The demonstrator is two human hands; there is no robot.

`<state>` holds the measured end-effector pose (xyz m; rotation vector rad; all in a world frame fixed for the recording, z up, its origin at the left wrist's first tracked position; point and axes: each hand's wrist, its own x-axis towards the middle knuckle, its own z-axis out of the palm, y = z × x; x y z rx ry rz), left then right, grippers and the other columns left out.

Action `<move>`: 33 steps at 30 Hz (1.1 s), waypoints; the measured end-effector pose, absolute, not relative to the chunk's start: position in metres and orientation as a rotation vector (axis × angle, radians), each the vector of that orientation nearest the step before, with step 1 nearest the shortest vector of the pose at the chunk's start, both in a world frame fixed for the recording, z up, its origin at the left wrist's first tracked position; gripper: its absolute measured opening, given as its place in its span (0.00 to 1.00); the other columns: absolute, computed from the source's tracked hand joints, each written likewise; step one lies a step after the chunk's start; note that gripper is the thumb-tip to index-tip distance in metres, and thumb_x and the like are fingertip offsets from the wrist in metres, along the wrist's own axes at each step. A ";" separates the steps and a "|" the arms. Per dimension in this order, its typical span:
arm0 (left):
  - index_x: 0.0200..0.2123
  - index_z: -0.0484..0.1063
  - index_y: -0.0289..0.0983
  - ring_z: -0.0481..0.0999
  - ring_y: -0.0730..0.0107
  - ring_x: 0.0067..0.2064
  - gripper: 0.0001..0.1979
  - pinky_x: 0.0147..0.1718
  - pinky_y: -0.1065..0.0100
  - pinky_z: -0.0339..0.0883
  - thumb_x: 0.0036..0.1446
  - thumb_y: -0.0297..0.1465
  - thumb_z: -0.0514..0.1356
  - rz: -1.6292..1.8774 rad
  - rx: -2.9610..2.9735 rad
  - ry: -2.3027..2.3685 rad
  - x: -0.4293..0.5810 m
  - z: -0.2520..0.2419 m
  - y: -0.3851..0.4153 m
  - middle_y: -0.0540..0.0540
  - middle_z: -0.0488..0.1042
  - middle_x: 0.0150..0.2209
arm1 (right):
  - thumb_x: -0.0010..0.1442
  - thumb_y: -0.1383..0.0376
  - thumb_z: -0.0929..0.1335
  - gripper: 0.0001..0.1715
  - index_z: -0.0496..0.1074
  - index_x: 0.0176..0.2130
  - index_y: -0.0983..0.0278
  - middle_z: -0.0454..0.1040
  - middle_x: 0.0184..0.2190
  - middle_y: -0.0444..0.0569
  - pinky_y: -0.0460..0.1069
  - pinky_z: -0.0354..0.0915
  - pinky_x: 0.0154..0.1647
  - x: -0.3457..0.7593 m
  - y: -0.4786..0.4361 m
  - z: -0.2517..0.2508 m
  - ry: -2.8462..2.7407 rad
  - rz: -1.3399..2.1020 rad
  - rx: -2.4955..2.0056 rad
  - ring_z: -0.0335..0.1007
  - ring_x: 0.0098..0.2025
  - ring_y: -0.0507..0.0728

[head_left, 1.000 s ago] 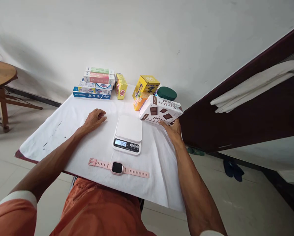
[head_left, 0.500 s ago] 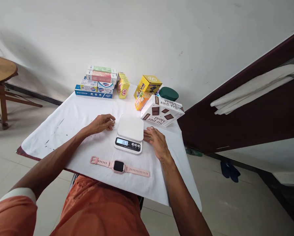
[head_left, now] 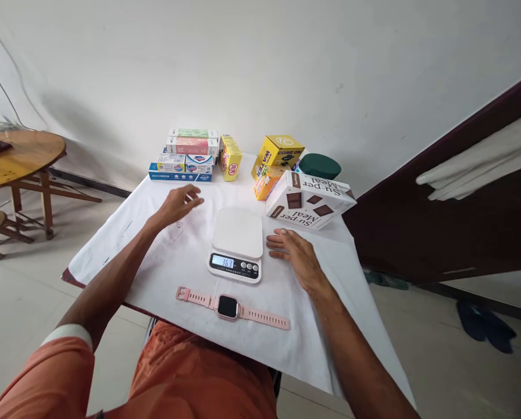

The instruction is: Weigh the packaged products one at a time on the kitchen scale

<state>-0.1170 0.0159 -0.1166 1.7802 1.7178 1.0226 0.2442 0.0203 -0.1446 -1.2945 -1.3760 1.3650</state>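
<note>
A white digital kitchen scale (head_left: 237, 234) lies on the cloth-covered table with a bare platform; its lit display reads 363. My left hand (head_left: 178, 205) hovers to the upper left of the scale, fingers loosely bent and apart, holding nothing. On the scale's right side my right hand (head_left: 296, 256) is held with fingers spread toward it, also holding nothing and a small gap away. Nearer to me, a pink smartwatch (head_left: 228, 306) lies stretched out flat, its screen dark. A white "Su-per Meal" box (head_left: 309, 201) stands tilted beyond my right hand.
At the back left, blue-and-white boxes (head_left: 181, 172) are stacked with pink and green cartons (head_left: 191, 145) behind. A yellow carton (head_left: 231, 158) stands beside them. Yellow box (head_left: 282, 152), orange pack (head_left: 268, 181) and green-lidded container (head_left: 320, 166) are at the back right. The wall rises behind.
My left hand has lifted away from the scale, toward the stacked boxes. My right hand has drawn slightly back from the scale's side. The camera view has shifted; the display still reads 363.
</note>
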 end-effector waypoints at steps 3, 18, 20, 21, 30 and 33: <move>0.56 0.73 0.37 0.75 0.48 0.57 0.24 0.56 0.51 0.71 0.62 0.44 0.66 1.087 1.953 2.128 -0.141 -0.099 0.046 0.35 0.75 0.57 | 0.55 0.35 0.73 0.34 0.77 0.41 0.61 0.83 0.40 0.55 0.54 0.78 0.37 0.263 0.037 -0.153 -1.418 1.225 -1.320 0.81 0.41 0.61; 0.61 0.64 0.25 0.65 0.27 0.66 0.43 0.62 0.43 0.58 0.52 0.46 0.74 0.550 2.006 2.322 -0.034 -0.038 0.231 0.18 0.68 0.61 | 0.59 0.41 0.71 0.26 0.75 0.35 0.60 0.77 0.29 0.49 0.48 0.68 0.23 0.272 0.046 -0.164 -1.404 1.045 -1.312 0.71 0.28 0.55; 0.61 0.64 0.25 0.67 0.28 0.65 0.40 0.61 0.44 0.61 0.53 0.43 0.72 0.557 1.847 2.374 -0.024 -0.038 0.247 0.17 0.69 0.60 | 0.59 0.40 0.71 0.25 0.75 0.36 0.59 0.77 0.29 0.49 0.48 0.67 0.22 0.272 0.047 -0.165 -1.405 1.061 -1.325 0.72 0.29 0.56; 0.61 0.64 0.25 0.69 0.29 0.65 0.39 0.60 0.44 0.62 0.54 0.40 0.72 0.565 1.791 2.383 -0.019 -0.039 0.252 0.17 0.70 0.60 | 0.59 0.41 0.71 0.25 0.75 0.37 0.59 0.77 0.29 0.49 0.47 0.67 0.21 0.273 0.048 -0.165 -1.408 1.067 -1.334 0.72 0.29 0.56; 0.63 0.63 0.29 0.75 0.30 0.57 0.34 0.52 0.41 0.67 0.54 0.32 0.65 0.702 1.914 2.339 -0.023 -0.024 0.224 0.22 0.74 0.54 | 0.61 0.51 0.69 0.14 0.74 0.36 0.58 0.77 0.30 0.48 0.48 0.67 0.24 0.273 0.048 -0.156 -1.472 1.034 -1.336 0.74 0.31 0.57; 0.63 0.62 0.35 0.77 0.42 0.51 0.32 0.47 0.48 0.71 0.58 0.38 0.62 0.798 2.114 2.211 -0.034 0.002 0.172 0.32 0.76 0.50 | 0.61 0.53 0.68 0.13 0.75 0.37 0.59 0.77 0.30 0.46 0.48 0.68 0.27 0.274 0.048 -0.156 -1.494 1.002 -1.302 0.73 0.31 0.56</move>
